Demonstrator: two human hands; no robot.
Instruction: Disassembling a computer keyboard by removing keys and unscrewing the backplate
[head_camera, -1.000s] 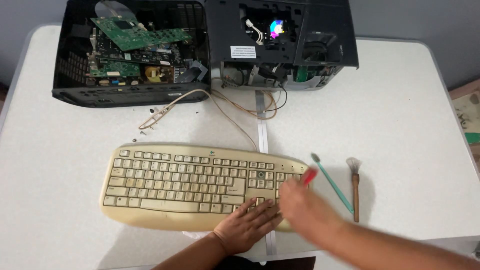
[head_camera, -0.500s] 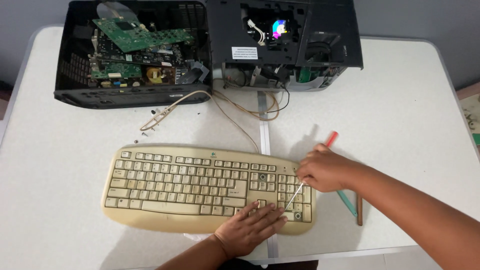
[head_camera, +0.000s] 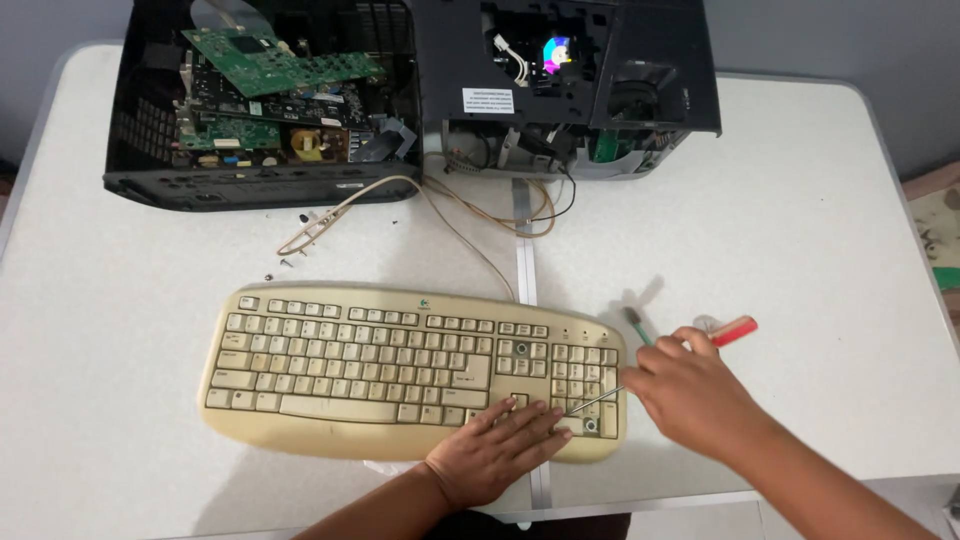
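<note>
Red-handled screwdriver (head_camera: 640, 375) slants tip down-left onto yellowed beige keyboard (head_camera: 400, 365); right hand (head_camera: 690, 395) fisted round it; left hand (head_camera: 495, 450) flat on keys.

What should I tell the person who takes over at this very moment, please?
Left hand: flat on the keyboard, near its front edge, holding it down.
Right hand: grips a red-handled screwdriver, its tip over the number pad's lower keys.
Keyboard lies keys-up on the white table; no key looks removed.
Behind it stands an opened black device with green boards; loose screws lie beside it.
</note>
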